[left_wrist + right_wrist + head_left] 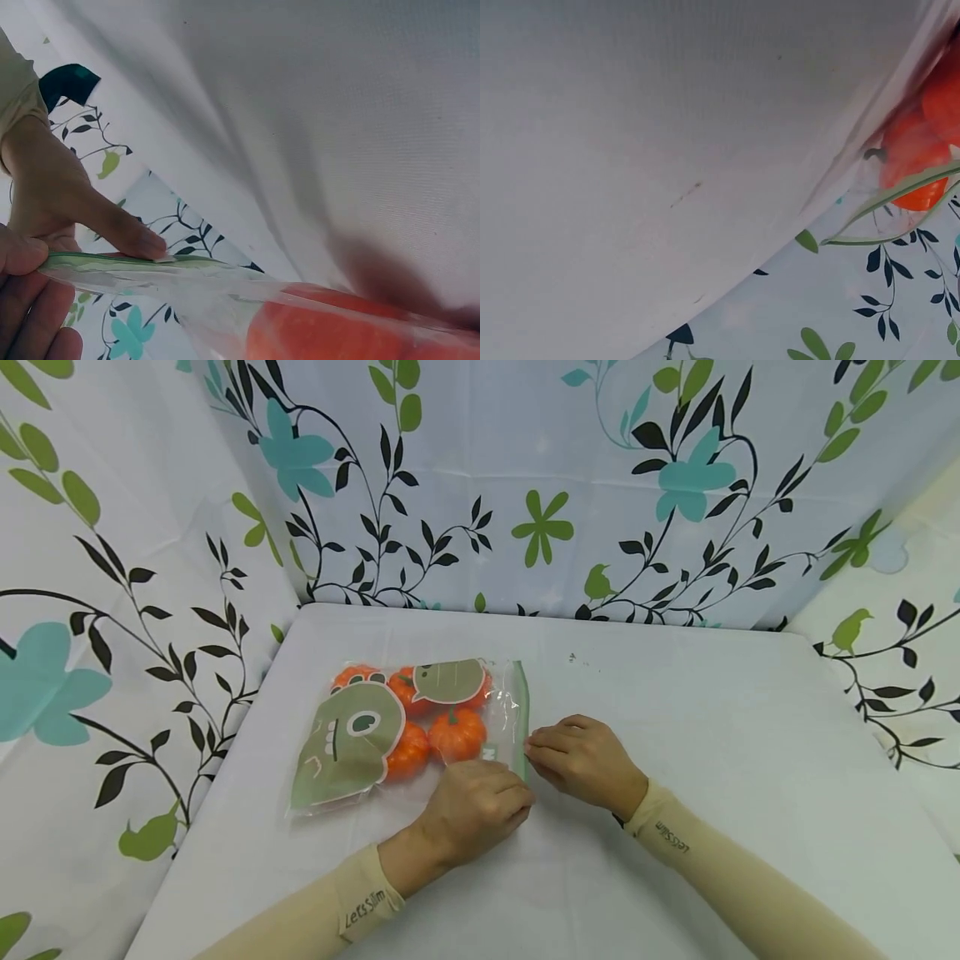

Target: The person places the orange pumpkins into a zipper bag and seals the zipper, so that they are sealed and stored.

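A clear zip bag [348,743] printed with a green cartoon creature lies on its side on the white table. Inside are several orange toy pumpkins [458,735] with green stems. Its green zip edge [522,702] faces right; in the right wrist view, the far part of the bag mouth [885,201] gapes, its two green strips apart. My left hand [480,802] pinches the near corner of that edge. Just beyond, my right hand [581,760] grips the zip edge, its thumb [146,241] on the green strip in the left wrist view. Some fingertips are hidden in the head view.
White cloth covers the table [712,718], with a few small dark specks [572,657] near its back. A leaf-and-flower patterned curtain [465,468] hangs behind and at both sides.
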`<state>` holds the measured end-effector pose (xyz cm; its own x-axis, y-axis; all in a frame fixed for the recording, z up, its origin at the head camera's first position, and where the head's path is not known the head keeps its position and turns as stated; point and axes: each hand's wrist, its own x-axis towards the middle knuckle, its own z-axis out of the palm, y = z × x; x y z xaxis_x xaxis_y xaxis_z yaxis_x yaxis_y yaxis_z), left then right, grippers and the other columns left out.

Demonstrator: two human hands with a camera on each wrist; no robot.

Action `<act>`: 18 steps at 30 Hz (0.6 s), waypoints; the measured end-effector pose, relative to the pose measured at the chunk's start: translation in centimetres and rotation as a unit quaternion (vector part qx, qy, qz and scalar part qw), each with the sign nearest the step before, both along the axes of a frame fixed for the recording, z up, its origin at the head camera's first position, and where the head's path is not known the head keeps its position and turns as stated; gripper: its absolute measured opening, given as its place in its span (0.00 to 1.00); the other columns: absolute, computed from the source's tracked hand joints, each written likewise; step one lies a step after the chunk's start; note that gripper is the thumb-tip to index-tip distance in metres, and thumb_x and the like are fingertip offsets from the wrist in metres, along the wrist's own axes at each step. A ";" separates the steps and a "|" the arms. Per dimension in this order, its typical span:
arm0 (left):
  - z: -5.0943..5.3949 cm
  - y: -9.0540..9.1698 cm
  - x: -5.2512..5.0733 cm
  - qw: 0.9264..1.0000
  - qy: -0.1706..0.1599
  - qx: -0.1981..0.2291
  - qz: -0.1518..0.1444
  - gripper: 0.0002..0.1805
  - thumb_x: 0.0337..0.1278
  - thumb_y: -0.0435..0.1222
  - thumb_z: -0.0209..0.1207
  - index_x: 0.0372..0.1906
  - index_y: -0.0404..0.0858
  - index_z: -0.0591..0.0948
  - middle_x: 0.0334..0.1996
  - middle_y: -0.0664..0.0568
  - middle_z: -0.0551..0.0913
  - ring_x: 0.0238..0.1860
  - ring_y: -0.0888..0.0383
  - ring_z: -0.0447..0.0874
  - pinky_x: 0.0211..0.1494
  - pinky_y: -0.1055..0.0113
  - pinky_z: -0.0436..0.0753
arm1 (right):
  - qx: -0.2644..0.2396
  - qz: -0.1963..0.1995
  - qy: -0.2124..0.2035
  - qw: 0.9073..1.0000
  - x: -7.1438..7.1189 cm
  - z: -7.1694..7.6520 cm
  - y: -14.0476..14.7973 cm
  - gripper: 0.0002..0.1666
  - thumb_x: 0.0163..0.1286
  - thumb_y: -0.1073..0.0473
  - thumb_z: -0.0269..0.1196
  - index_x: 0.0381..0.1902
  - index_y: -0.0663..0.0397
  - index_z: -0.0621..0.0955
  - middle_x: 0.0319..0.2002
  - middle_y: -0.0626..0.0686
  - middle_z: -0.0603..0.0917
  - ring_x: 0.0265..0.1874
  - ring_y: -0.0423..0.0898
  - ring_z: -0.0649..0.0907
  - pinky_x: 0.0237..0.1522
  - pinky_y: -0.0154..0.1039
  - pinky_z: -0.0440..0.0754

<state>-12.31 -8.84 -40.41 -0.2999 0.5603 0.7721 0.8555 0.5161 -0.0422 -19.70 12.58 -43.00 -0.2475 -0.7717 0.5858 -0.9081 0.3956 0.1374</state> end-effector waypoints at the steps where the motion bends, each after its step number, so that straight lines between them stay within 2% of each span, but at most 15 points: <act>1: 0.1 0.0 0.1 1.000 0.002 0.001 -0.003 0.08 0.37 0.28 0.70 0.24 0.45 0.86 0.23 0.62 0.85 0.25 0.65 0.83 0.35 0.74 0.83 | 0.007 -0.002 0.004 1.000 -0.3 0.0 0.0 0.15 0.51 0.63 0.78 0.39 0.56 0.91 0.36 0.50 0.91 0.37 0.44 0.89 0.41 0.43 0.86; 10: 0.5 0.2 0.3 1.000 0.001 0.001 -0.012 0.08 0.37 0.29 0.71 0.25 0.45 0.87 0.24 0.62 0.85 0.27 0.65 0.84 0.40 0.73 0.84 | 0.070 -0.023 0.017 0.997 -4.1 0.2 -0.4 0.13 0.54 0.61 0.78 0.39 0.54 0.91 0.35 0.49 0.90 0.36 0.45 0.89 0.39 0.44 0.86; 18: 0.7 0.4 0.6 1.000 -0.009 0.012 -0.021 0.09 0.36 0.29 0.72 0.25 0.44 0.87 0.24 0.62 0.85 0.27 0.66 0.84 0.38 0.75 0.83 | 0.124 -0.066 0.007 0.990 -7.2 0.3 -1.3 0.05 0.59 0.61 0.74 0.34 0.54 0.88 0.37 0.50 0.90 0.35 0.46 0.89 0.39 0.43 0.86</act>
<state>-11.73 -8.43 -39.70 -0.2908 0.5538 0.7802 0.8766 0.4810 -0.0146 -26.94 11.30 -42.69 -0.3493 -0.8534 0.3869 -0.8476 0.4638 0.2578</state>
